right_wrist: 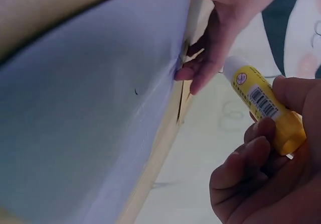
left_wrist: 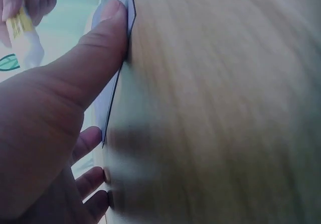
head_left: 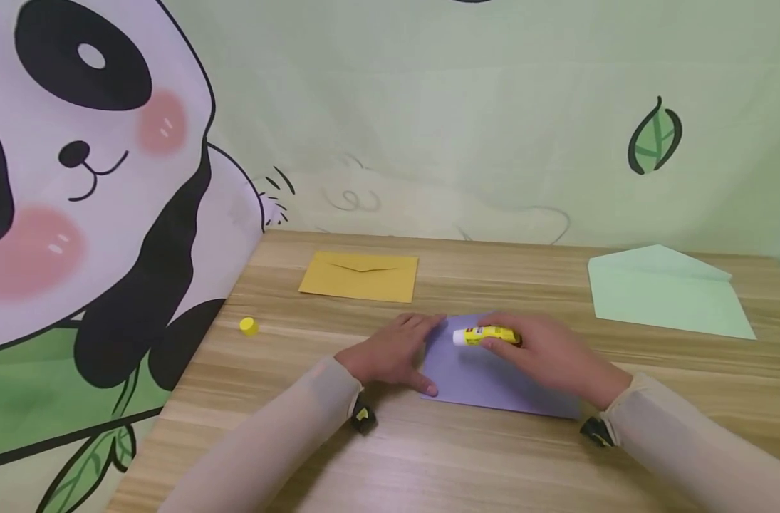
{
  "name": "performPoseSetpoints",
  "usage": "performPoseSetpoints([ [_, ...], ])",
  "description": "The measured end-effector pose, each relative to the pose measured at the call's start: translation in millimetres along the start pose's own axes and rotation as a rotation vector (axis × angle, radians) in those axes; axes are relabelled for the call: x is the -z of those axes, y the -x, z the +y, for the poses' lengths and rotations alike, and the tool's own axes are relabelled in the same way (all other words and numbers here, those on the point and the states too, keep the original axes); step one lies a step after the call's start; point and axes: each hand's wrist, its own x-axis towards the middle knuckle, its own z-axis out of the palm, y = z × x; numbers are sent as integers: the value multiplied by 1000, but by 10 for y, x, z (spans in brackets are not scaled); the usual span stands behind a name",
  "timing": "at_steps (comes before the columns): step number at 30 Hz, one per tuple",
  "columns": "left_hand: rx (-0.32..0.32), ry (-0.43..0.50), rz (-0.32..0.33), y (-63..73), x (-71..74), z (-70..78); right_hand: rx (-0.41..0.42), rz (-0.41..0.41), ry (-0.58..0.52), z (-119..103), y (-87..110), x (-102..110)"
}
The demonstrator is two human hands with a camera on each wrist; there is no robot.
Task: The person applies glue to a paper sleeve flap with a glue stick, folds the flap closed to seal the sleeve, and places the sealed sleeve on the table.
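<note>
A purple envelope lies on the wooden table, angled slightly. My left hand rests on its left end, thumb near the front corner and the other fingers spread toward the far corner. Above the paper, my right hand grips a yellow glue stick with its white end pointing left. In the right wrist view the glue stick shows a barcode label, with thumb and fingers curled round its yellow base. A gap separates its white tip from the paper there.
A yellow cap sits near the table's left edge. Behind the left hand lies an orange-yellow envelope. At the right back is a mint-green envelope with its flap raised. A panda-printed cloth hangs behind the table.
</note>
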Motion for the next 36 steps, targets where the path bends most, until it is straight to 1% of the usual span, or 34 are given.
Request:
performPoseSetpoints([
  [5, 12, 10, -8, -9, 2, 3, 22, -21, 85, -32, -224, -107],
  [8, 16, 16, -9, 0, 0, -10, 22, -39, 84, -28, -340, -183],
  [13, 30, 24, -20, 17, -3, -21, 18, -43, 77, -41, -485, -292],
  [21, 15, 42, -3, 13, -20, -26, 17, -58, 77, -62, -617, -357],
  [25, 10, 54, -4, 5, -19, -13, 3, -73, 123, -51, -681, -372],
  [30, -2, 23, 2, -10, -24, -7, -16, -69, 177, -64, -753, -390],
  [36, 15, 21, 14, -10, -12, -7, 19, -57, 172, -56, -776, -430],
])
